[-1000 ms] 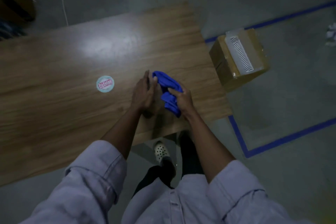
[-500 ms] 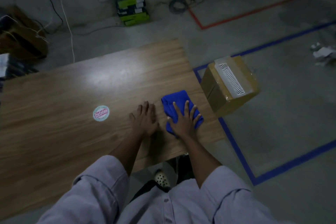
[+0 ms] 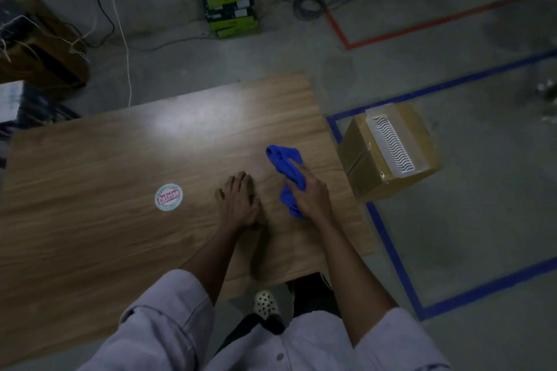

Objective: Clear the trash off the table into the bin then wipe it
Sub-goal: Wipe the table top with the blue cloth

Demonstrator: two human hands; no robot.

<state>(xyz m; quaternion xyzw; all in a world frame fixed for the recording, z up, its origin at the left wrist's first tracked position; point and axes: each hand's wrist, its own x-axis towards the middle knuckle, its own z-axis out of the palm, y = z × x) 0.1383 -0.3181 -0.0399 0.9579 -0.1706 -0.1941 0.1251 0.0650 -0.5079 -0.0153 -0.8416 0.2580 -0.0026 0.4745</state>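
Grips cloth (image 3: 285, 166) in right hand (image 3: 312, 196) near right edge of table (image 3: 90, 235), long axis running frame-up; rests left hand (image 3: 239, 203) flat just left, toward the wider stretch.

Right hand (image 3: 312, 196) grips a crumpled blue cloth (image 3: 287, 170) on the wooden table (image 3: 90, 238), left hand (image 3: 238, 205) flat beside it, round sticker (image 3: 168, 198) nearby.

Dim grey concrete floor (image 3: 211, 69), blue tape lines (image 3: 388, 250), red tape lines (image 3: 351, 45); light glare on brown wood-grain table (image 3: 90, 220); stacked green boxes (image 3: 232, 15) beyond.
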